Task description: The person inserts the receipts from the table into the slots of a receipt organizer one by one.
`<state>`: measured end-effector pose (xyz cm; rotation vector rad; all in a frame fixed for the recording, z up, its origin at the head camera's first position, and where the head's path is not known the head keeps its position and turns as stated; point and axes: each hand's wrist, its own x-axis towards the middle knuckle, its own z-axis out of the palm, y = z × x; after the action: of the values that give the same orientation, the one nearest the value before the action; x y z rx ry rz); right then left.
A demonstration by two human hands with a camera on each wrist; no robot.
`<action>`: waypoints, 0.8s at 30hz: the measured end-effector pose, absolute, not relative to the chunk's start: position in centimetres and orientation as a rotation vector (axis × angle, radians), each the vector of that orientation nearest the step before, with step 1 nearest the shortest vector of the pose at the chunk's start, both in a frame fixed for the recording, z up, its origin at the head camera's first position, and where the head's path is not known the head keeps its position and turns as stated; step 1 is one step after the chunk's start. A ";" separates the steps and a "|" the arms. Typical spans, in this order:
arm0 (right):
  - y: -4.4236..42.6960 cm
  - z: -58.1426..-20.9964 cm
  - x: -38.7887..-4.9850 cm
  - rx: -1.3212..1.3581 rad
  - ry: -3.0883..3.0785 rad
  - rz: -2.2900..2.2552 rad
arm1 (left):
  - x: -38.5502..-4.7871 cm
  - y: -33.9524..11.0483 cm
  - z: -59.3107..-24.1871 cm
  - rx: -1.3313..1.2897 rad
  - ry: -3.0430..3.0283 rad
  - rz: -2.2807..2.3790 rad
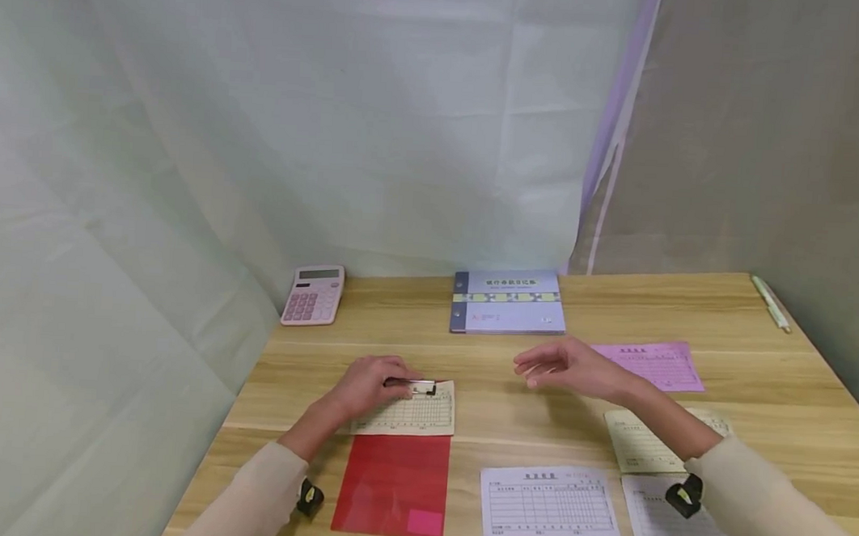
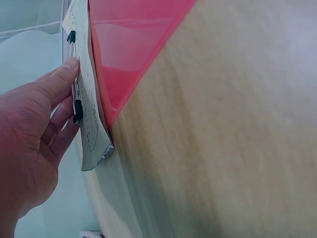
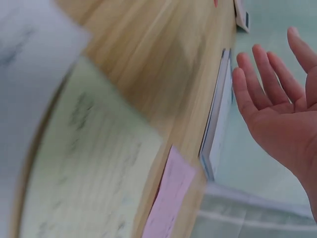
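Left hand [image 1: 372, 384] grips metal clip [image 2: 78, 112] at far end of red plastic clipboard [image 1: 393, 476], pale-yellow printed slip [image 1: 414, 414] beneath; right hand [image 1: 568, 366] hovers empty, fingers relaxed.

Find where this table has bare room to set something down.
Bare wood shows between the calculator and blue ledger, between that ledger and the pen, and centrally, bordered by the red clipboard, left white form and yellow form, with the right hand above its far side. Crowded: front right, where the yellow form and right white form lie close together.
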<state>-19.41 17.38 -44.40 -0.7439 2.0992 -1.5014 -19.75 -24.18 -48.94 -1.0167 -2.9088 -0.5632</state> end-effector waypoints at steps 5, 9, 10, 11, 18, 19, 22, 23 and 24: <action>20.4 -44.6 -17.8 -0.759 2.057 -1.482 | -19.8 -24.1 -48.9 -1.010 -2.919 -0.601; 22.2 -44.8 -16.4 -0.793 2.039 -1.472 | -19.8 -24.2 -48.8 -0.997 -2.928 -0.639; 22.6 -45.0 -16.0 -0.808 2.036 -1.468 | -19.8 -24.2 -48.8 -0.995 -2.932 -0.643; 22.9 -45.2 -15.7 -0.820 2.033 -1.465 | -19.8 -24.2 -48.8 -0.991 -2.937 -0.643; 24.1 -46.4 -12.9 -0.827 2.014 -1.459 | -19.8 -24.1 -48.8 -0.979 -2.967 -0.609; 24.1 -46.6 -12.6 -0.829 2.022 -1.453 | -19.8 -24.1 -48.8 -0.979 -2.970 -0.604; 23.7 -47.1 -11.8 -0.831 2.074 -1.425 | -19.9 -24.1 -48.7 -0.980 -2.975 -0.597; 23.6 -47.3 -11.6 -0.839 2.102 -1.409 | -19.9 -24.1 -48.7 -0.980 -2.977 -0.594; 23.5 -47.4 -11.3 -0.851 2.138 -1.390 | -19.9 -24.1 -48.7 -0.985 -2.972 -0.590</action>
<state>-11.34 23.49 -47.44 -0.8513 2.1380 -1.3898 -19.92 -24.08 -48.69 -0.9850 -2.9718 -0.5903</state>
